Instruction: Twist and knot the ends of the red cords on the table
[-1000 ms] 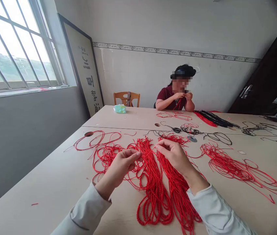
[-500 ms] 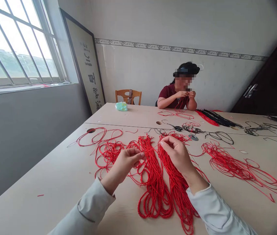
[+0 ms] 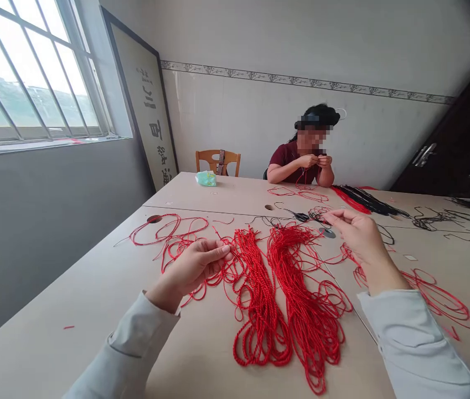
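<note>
My left hand [image 3: 201, 265] is closed in a pinch on a thin red cord [image 3: 217, 231], whose end sticks up above the fingers. Below that hand, loose red cord lies tangled on the table. My right hand [image 3: 357, 235] is raised over the table, thumb and fingertips pressed together; what they hold, if anything, cannot be made out against the cords behind. Between my hands lie two bundles of braided red cord, a left bundle [image 3: 259, 288] and a right bundle [image 3: 305, 293], both ending in loops towards me.
Black-handled scissors [image 3: 301, 217] lie beyond the bundles, beside a grey disc [image 3: 326, 233] and thin black cords. More red cord [image 3: 429, 288] spreads at the right. Across the table [image 3: 106, 310], another person [image 3: 301, 160] holds red cord. A tissue pack [image 3: 206, 178] stands near a wooden chair.
My right hand has moved right and away from me, off the right bundle. My left hand has shifted left and slightly up. The gap between my hands has widened.
</note>
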`<state>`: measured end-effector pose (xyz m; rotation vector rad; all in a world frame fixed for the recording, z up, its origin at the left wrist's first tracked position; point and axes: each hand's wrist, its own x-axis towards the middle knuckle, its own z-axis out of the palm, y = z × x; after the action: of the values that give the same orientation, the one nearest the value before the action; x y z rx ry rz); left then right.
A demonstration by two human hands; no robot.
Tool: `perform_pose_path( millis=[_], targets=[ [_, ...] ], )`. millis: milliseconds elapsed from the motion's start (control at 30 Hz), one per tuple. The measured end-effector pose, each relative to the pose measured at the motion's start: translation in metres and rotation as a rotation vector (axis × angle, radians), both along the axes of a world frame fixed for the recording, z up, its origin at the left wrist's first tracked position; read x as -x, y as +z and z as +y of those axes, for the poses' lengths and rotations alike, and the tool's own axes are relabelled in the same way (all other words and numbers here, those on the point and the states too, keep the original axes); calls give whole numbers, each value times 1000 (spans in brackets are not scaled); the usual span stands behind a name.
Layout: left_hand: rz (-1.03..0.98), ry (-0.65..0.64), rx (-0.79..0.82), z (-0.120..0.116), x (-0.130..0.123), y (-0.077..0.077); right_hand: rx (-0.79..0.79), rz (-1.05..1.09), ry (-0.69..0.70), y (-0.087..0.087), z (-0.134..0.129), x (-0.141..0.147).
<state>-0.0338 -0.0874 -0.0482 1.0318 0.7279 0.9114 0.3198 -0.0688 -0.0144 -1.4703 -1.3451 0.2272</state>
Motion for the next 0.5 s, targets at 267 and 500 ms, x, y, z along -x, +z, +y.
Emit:
perform_pose_path(
  millis=[267,500],
  targets=[
    [37,-26,2,-8,-23,-13,218,65,729,-43,-33,126],
    [109,31,-61,-10,-25,-13,246,251,795,-48,-43,142]
  ],
)
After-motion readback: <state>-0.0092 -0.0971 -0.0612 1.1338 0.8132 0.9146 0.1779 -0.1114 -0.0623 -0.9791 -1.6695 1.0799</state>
